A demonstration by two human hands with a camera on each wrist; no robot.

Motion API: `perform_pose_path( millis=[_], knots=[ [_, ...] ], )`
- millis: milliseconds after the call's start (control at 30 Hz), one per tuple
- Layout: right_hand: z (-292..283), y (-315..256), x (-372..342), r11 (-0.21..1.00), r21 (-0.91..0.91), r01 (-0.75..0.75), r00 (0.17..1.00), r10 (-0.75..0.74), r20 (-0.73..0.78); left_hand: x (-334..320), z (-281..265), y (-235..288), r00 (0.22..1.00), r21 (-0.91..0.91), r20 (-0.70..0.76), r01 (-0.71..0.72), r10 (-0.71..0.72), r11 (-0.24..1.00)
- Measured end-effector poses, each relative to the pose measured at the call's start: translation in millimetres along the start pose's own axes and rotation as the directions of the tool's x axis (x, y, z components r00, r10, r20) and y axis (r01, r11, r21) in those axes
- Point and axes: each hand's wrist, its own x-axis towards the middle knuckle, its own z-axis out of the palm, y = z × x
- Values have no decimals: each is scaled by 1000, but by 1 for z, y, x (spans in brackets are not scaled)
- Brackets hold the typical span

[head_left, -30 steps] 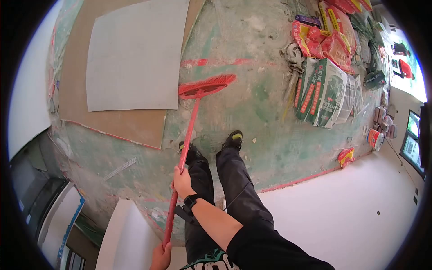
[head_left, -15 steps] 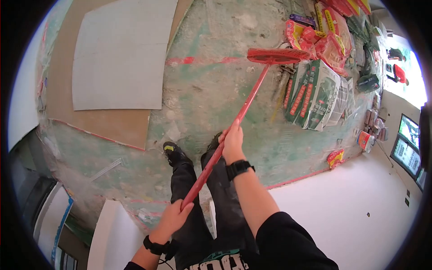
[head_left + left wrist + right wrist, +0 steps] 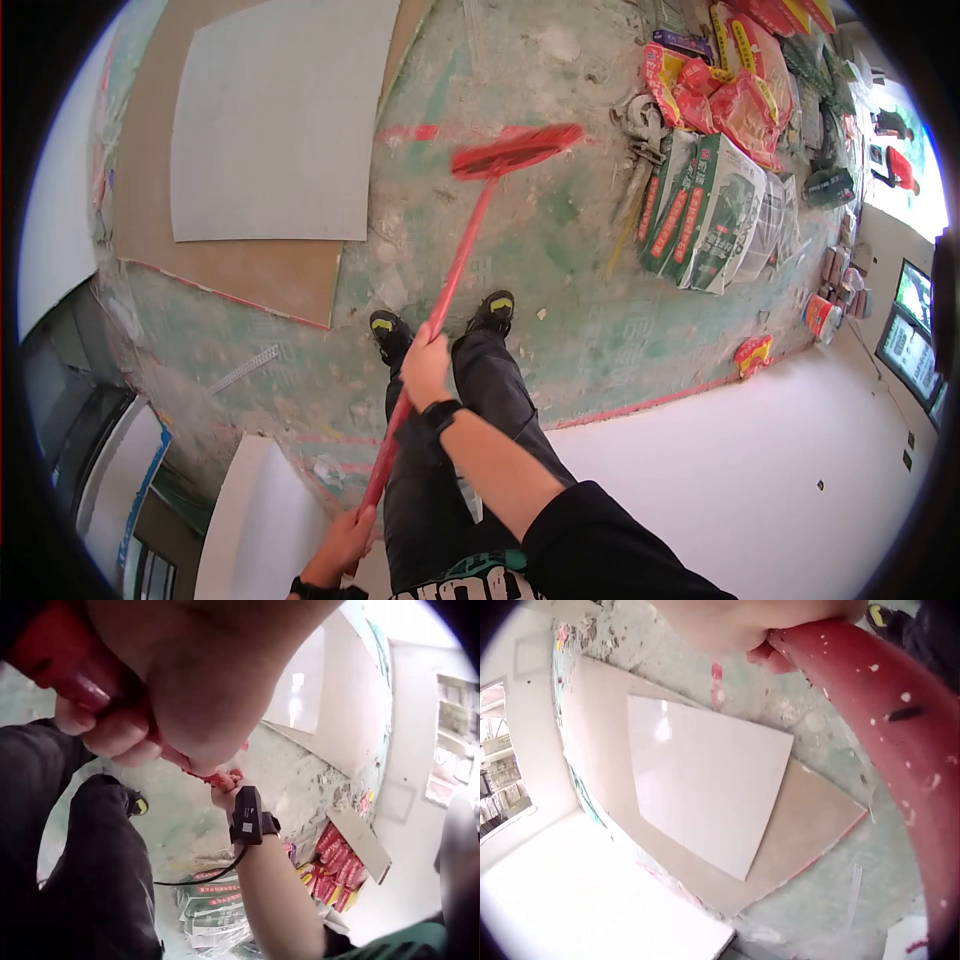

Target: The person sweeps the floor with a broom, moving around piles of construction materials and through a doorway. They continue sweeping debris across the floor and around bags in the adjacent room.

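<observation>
- Broom (image 3: 465,245) slants up over the dusty green floor (image 3: 560,270); red brush head (image 3: 517,152) lies ahead of the 2 shoes (image 3: 493,312), between a white panel (image 3: 275,120) and green-and-white bags (image 3: 712,215). Head blurred; cannot tell whether the bristles touch evenly.
- Right hand (image 3: 427,366): fingers wrapped round the handle partway along, nearer the head than the other. Left hand (image 3: 345,543): curled firmly round the handle towards its near end. Both grips closed on the same handle, well apart.
- Work in hand looks like sweeping. Judgement: right hand best guides and presses, left hand best acts as pivot. That spacing should give good control.
- Short, low strokes would suit this floor; a high flick would likely lift dust. Bristles flat, light even pressure.
- Left limit: panel rests on a brown board (image 3: 250,270) lying on the floor. Stop each stroke short of the board, or its edge may catch the bristles.
- Right limit: bags, with red-and-yellow bags (image 3: 740,110) beyond. Turn the head before reaching them; loose plastic could snag.
- Perforated strip (image 3: 245,370) lies off to the left, apart from the feet. Better picked up than swept over.
</observation>
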Motion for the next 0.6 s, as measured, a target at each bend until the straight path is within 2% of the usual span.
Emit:
perform_pose_path(
  millis=[33, 100, 133, 167, 200, 233, 300, 333, 367, 400, 433, 500, 533, 567, 600],
  knots=[
    [5, 4, -15, 1000, -6, -15, 999, 15, 28, -11, -2, -9, 1000, -4, -2, -6, 6, 1000],
    [13, 9, -44, 995, -98, 20, 997, -12, 74, -29, -4, -27, 990, -33, -124, 62, -66, 998],
    [25, 23, -50, 998, -63, -32, 991, 39, 127, -39, -3, -30, 990, -33, -123, 61, -64, 998],
    [34, 34, -51, 996, -29, -84, 980, 88, 180, -49, -3, -31, 952, 239, -217, -165, 218, 957],
    [20, 15, -69, 999, 46, -20, 985, 11, 173, -53, -3, -34, 837, 507, -225, -336, 498, 794],
    [13, 10, -72, 999, 47, -14, 985, 6, 173, -55, -4, -37, 835, 506, -226, -340, 502, 793],
    [3, 3, -74, 924, 246, -291, 892, 169, 420, -52, -5, -44, 876, 584, -267, -184, 401, 791],
    [2, 9, -70, 890, 331, -313, 880, 140, 454, -48, -7, -47, 872, 579, -269, -193, 408, 793],
    [-3, 17, -64, 835, 439, -332, 869, 89, 488, -41, -6, -52, 913, 527, -211, -194, 349, 827],
    [-17, 10, -63, 779, 531, -335, 852, 9, 523, -35, -7, -55, 947, 474, -143, -190, 289, 860],
    [-35, -4, -65, 712, 615, -339, 834, -75, 546, -29, -10, -51, 946, 463, -137, -202, 295, 863],
    [-64, -33, -60, 613, 687, -390, 761, -205, 615, -14, -17, -34, 973, 274, 107, -226, 204, 935],
    [-75, -47, -55, 603, 688, -404, 722, -251, 645, -4, -15, -25, 986, 158, 45, -167, 162, 973],
    [-80, -67, -50, 576, 705, -414, 704, -289, 649, 6, -10, -17, 984, 135, 52, -176, 171, 975],
    [-81, -83, -41, 557, 722, -410, 700, -316, 641, 19, -5, -9, 935, 106, 8, -353, 354, 930]
  ],
)
